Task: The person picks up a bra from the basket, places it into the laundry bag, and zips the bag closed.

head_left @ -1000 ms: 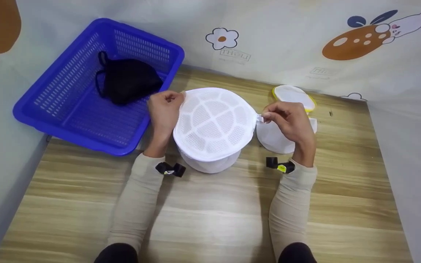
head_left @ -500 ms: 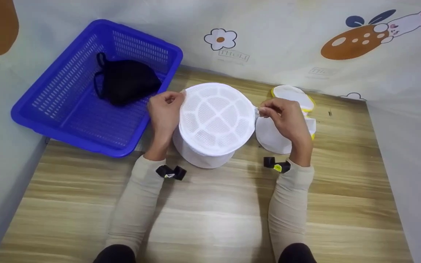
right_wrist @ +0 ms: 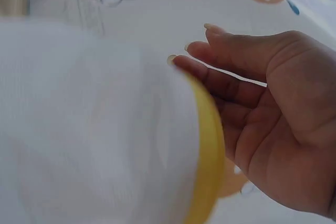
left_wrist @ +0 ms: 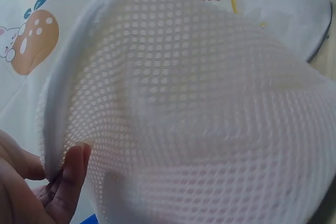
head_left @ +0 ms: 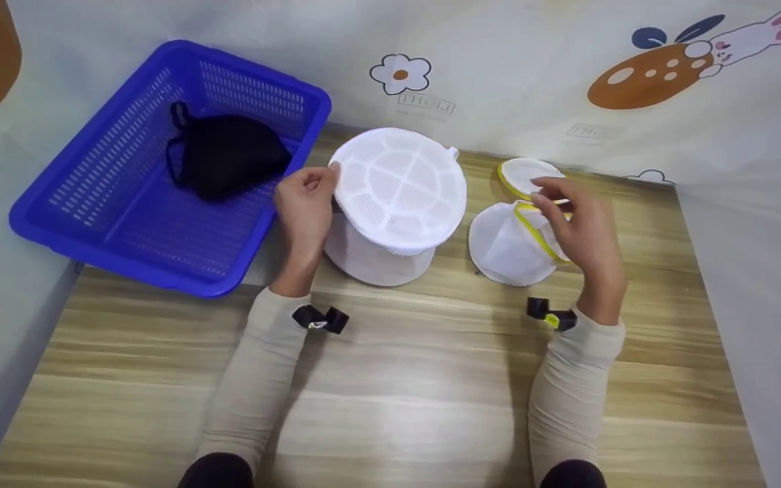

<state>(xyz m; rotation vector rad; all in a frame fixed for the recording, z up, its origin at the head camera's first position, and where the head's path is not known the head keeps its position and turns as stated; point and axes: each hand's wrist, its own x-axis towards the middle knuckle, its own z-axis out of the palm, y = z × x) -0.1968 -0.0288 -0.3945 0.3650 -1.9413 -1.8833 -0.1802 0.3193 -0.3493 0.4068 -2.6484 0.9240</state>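
Note:
A round white mesh laundry bag [head_left: 401,183] stands on the table, its ribbed mesh lid facing up and a small white tab at the lid's far right edge. My left hand [head_left: 304,210] pinches the left side of its rim. In the left wrist view, thumb and fingers grip the bag's piped edge [left_wrist: 55,108]. My right hand [head_left: 580,227] hovers over a smaller white bag with yellow trim [head_left: 509,244], holding nothing, its thumb and fingertips apart. The right wrist view shows that hand's fingertips right at the yellow trim [right_wrist: 210,145].
Left of the hands stands a blue plastic basket [head_left: 119,261] with a black cloth item with loops [head_left: 234,156] inside. A round white piece edged in yellow [head_left: 523,173] lies behind the smaller bag. A printed wall covering [head_left: 485,88] rises along the table's back edge.
My right hand has let go of the mesh bag's tab and moved right, over the yellow-trimmed bag. The mesh bag's lid has turned and shifted away from me; my left hand still pinches its rim.

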